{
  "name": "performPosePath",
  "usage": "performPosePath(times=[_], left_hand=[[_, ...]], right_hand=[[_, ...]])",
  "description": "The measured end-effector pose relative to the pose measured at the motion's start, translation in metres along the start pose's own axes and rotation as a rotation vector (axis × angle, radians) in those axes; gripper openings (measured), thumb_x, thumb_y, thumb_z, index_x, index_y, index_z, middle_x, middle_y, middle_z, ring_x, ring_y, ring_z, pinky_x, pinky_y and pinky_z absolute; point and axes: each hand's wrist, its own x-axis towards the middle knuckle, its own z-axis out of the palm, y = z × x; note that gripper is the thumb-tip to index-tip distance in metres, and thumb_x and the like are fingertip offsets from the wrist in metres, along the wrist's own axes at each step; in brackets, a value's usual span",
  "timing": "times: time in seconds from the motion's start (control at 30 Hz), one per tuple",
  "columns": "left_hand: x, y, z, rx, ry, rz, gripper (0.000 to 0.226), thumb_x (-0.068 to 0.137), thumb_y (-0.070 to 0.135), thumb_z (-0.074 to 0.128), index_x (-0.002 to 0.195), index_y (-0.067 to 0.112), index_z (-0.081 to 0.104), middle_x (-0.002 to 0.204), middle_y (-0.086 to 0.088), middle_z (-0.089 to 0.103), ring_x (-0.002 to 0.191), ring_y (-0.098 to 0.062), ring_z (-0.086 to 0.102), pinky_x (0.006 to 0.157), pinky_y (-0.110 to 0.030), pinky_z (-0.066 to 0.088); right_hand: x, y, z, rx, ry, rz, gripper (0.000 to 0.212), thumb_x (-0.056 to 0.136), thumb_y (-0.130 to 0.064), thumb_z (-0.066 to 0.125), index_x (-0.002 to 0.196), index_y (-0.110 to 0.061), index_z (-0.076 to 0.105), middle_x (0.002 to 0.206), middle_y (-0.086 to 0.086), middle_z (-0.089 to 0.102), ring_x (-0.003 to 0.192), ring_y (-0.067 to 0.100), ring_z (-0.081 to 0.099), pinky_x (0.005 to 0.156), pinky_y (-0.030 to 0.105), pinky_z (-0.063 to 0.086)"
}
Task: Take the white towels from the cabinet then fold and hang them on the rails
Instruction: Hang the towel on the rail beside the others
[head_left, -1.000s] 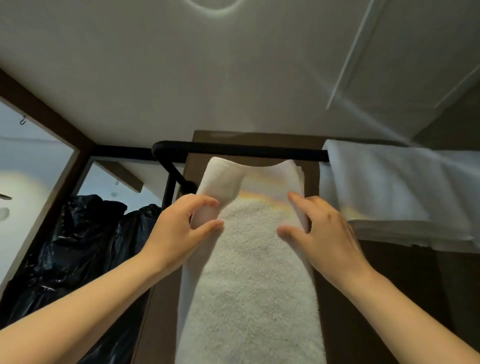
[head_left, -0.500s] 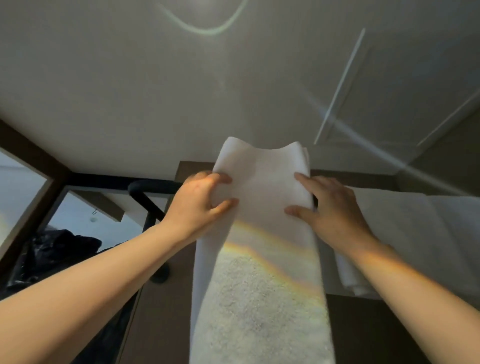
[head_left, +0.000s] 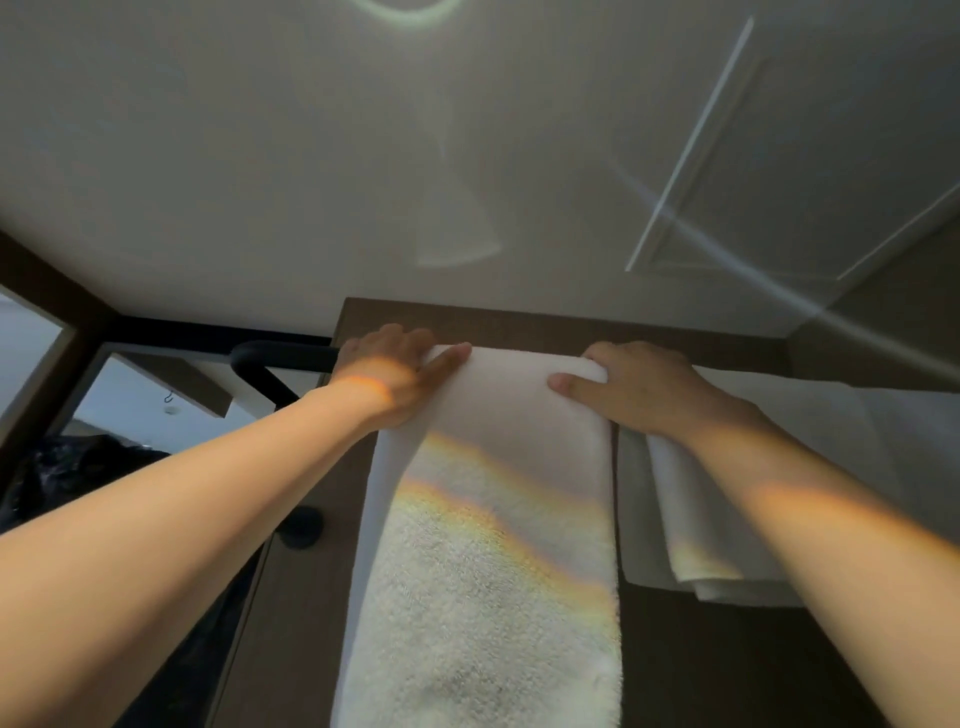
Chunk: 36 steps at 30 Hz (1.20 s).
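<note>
A folded white towel (head_left: 493, 545) hangs down the middle, its top edge bent over the black rail (head_left: 275, 356). My left hand (head_left: 389, 374) grips the towel's top left corner at the rail. My right hand (head_left: 639, 387) holds the top right corner, thumb on the front and fingers behind. A second white towel (head_left: 727, 545) is draped over the same rail to the right, partly hidden by my right forearm. The rail under both towels is hidden.
A dark brown wall panel (head_left: 571, 325) stands behind the rail. The rail's round black wall mount (head_left: 301, 527) sits low on the left. Black plastic bags (head_left: 78, 478) lie at the far left. The pale ceiling fills the upper half.
Both hands have lifted the towel's top end up and pushed it forward over the rail. The end that stood upright above the rail now lies folded across it.
</note>
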Motion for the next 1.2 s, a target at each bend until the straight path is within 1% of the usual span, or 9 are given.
performPosePath(times=[0.27,0.4,0.47,0.53,0.7,0.83,1.0,1.1,1.2], left_hand=[[-0.002,0.009,-0.001,0.052,-0.01,-0.045,0.053,0.094,0.065,0.014,0.095,0.024,0.046,0.101,-0.005,0.06,0.091,-0.025,0.053,0.085,-0.04,0.041],[-0.01,0.004,0.003,-0.099,0.035,-0.06,0.055,0.094,0.063,0.025,0.118,0.019,0.047,0.121,-0.009,0.054,0.105,-0.027,0.05,0.089,-0.04,0.039],[-0.026,-0.002,0.008,-0.264,0.206,-0.044,0.061,0.092,0.064,0.035,0.13,0.016,0.043,0.128,-0.012,0.048,0.119,-0.032,0.045,0.095,-0.044,0.041],[-0.047,-0.008,0.013,-0.354,0.321,-0.078,0.061,0.091,0.06,0.043,0.126,0.011,0.048,0.122,-0.012,0.051,0.115,-0.032,0.048,0.093,-0.044,0.044],[-0.074,-0.01,0.024,-0.733,-0.04,-0.331,0.043,0.093,0.051,0.051,0.106,0.01,0.055,0.098,-0.003,0.062,0.085,-0.017,0.059,0.069,-0.03,0.05],[-0.073,-0.002,0.022,-0.965,0.057,-0.34,0.022,0.091,0.036,0.063,0.086,0.015,0.066,0.087,-0.009,0.069,0.079,-0.026,0.065,0.067,-0.033,0.051],[-0.072,0.006,0.016,-0.925,0.154,-0.372,0.024,0.09,0.037,0.065,0.08,0.014,0.066,0.082,-0.011,0.066,0.067,-0.022,0.059,0.057,-0.029,0.045],[-0.071,0.008,0.014,-0.963,0.17,-0.388,0.022,0.089,0.036,0.066,0.078,0.017,0.066,0.089,-0.012,0.07,0.081,-0.03,0.066,0.073,-0.039,0.054],[-0.068,0.009,0.012,-0.947,0.173,-0.379,0.025,0.089,0.037,0.065,0.085,0.013,0.067,0.09,-0.012,0.069,0.082,-0.028,0.065,0.068,-0.034,0.049]], right_hand=[[-0.007,-0.004,0.003,-0.06,0.007,0.006,0.069,0.091,-0.072,0.03,0.131,-0.02,0.051,0.135,0.008,0.056,0.126,0.029,0.045,0.103,0.043,0.032],[-0.008,-0.005,0.002,-0.046,0.004,0.008,0.068,0.091,-0.071,0.029,0.133,-0.021,0.05,0.136,0.007,0.055,0.127,0.028,0.044,0.104,0.042,0.031],[-0.009,-0.005,0.002,-0.049,0.01,0.012,0.068,0.091,-0.071,0.029,0.131,-0.02,0.051,0.135,0.008,0.056,0.127,0.028,0.045,0.105,0.043,0.031],[-0.009,-0.006,0.003,-0.063,0.015,0.01,0.068,0.092,-0.071,0.03,0.131,-0.02,0.051,0.136,0.008,0.056,0.127,0.029,0.045,0.104,0.043,0.032],[-0.01,-0.006,0.003,-0.051,0.021,0.008,0.068,0.092,-0.071,0.029,0.132,-0.02,0.05,0.138,0.008,0.054,0.129,0.029,0.044,0.105,0.042,0.03],[-0.008,-0.005,0.003,-0.054,-0.015,0.024,0.068,0.092,-0.07,0.029,0.133,-0.019,0.049,0.141,0.009,0.051,0.131,0.03,0.042,0.106,0.043,0.028],[-0.033,-0.014,-0.001,0.137,0.17,0.035,0.061,0.097,-0.058,0.036,0.141,-0.015,0.042,0.147,0.009,0.043,0.137,0.027,0.034,0.113,0.042,0.023],[-0.078,-0.026,0.007,0.036,0.367,0.057,0.052,0.098,-0.053,0.037,0.133,-0.016,0.047,0.134,0.007,0.049,0.125,0.027,0.042,0.105,0.041,0.032],[-0.1,-0.025,0.023,0.28,0.249,0.182,0.053,0.096,-0.058,0.037,0.125,-0.017,0.055,0.118,0.003,0.059,0.108,0.023,0.054,0.093,0.04,0.045]])
